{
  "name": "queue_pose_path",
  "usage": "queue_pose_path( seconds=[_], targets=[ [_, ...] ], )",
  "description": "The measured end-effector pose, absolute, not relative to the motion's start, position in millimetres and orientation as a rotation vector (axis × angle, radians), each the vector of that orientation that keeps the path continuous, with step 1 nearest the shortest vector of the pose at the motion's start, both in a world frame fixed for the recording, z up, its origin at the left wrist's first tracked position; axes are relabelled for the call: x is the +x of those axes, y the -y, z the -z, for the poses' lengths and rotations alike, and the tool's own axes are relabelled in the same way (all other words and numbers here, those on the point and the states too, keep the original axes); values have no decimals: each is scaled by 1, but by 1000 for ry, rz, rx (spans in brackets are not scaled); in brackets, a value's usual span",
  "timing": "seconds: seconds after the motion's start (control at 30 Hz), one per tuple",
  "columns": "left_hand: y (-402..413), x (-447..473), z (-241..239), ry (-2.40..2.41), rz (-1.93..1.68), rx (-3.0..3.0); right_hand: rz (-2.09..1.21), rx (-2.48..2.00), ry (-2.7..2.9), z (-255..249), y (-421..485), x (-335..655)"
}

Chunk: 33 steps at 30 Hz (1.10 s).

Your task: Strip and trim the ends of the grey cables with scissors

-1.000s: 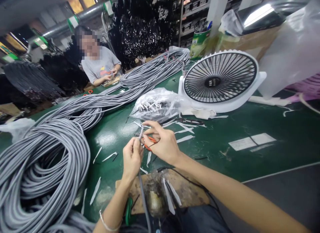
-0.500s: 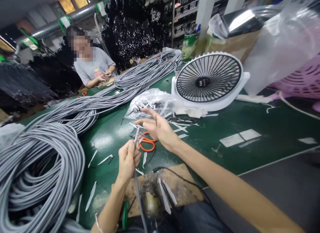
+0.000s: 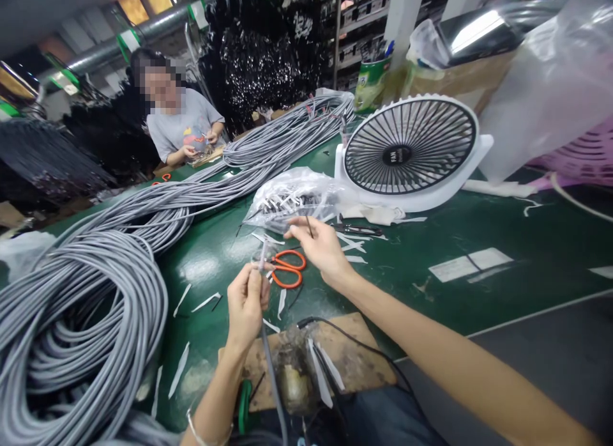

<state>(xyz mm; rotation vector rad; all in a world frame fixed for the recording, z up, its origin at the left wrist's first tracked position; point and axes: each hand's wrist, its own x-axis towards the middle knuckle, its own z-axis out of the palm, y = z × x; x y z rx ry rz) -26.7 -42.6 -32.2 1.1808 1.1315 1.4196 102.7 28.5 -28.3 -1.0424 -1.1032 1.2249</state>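
Note:
My left hand point(image 3: 246, 299) is closed around a grey cable point(image 3: 272, 382), whose pale end sticks up above the fingers and whose length runs down towards my lap. Just to the right, my right hand point(image 3: 323, 248) is raised over the table with fingers bent and drawn together. A short thin dark strip point(image 3: 309, 227) pokes out between those fingers; its exact kind is unclear. Orange-handled scissors point(image 3: 287, 278) lie between the hands. Beyond the right fingertips sits a clear plastic bag point(image 3: 292, 197) of small black and white pieces.
Large coils of grey cable point(image 3: 96, 292) cover the left side. A white fan point(image 3: 412, 152) stands at the right rear. Near me is a stained wooden board point(image 3: 354, 356) with a cord. White strips point(image 3: 179, 369) lie scattered. A person point(image 3: 184, 123) works across the table.
My right hand has drawn back slightly to the right, away from the cable end, its fingers curling in. The left hand keeps its hold. The whole view shifted a little.

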Motion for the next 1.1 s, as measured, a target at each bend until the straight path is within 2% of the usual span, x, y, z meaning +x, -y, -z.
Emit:
queue_pose_path(
  seconds=[0.23,0.4,0.63,0.87,1.03,1.1],
  targets=[
    [41,-34,31,-1517,-1519,1523,-183,-1031,1845,20,-4,110],
    [43,-34,32,-1622,-1582,1627,46,-858,2010,24,-6,107],
    [43,-35,34,-1637,-1570,1707,73,-820,2014,26,-7,106],
    [44,-33,33,-1646,-1499,1642,-282,-795,2003,25,-12,108],
    [42,-34,34,-1661,-1500,1565,-703,-747,1881,23,-9,108],
    [42,-34,35,-1683,-1508,1564,-713,-752,1854,25,-6,104]
  ],
)
